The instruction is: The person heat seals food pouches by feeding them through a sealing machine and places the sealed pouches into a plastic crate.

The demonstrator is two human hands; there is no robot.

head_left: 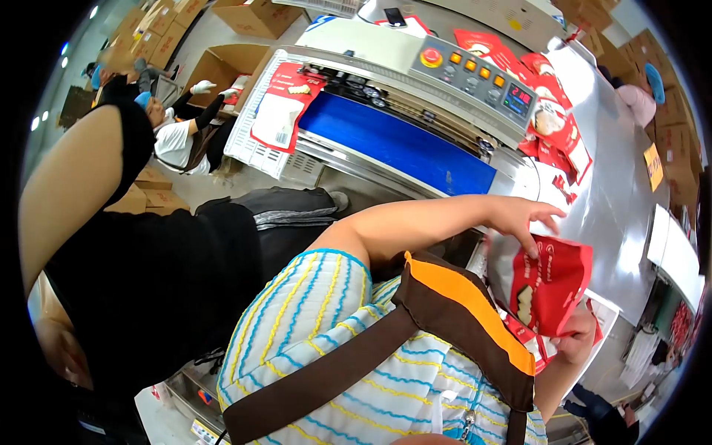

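Note:
A red printed pouch [552,278] stands tilted in front of my body at the right. My right hand [578,332] grips its lower right edge, fingers curled round it. My left hand [519,221] is at the pouch's upper left side, its fingers spread and the thumb at the edge; whether the thumb presses on it I cannot tell. More red and white pouches [538,345] lie below, partly hidden by the held one and my apron.
Ahead stands a sealing machine with a blue belt [400,144] and a lit control panel [475,80]. A red and white pouch [285,107] lies at its left end, over a white crate [245,148]. Pouches [552,111] lie on the steel table [608,178]. A person in black [163,289] is close at left.

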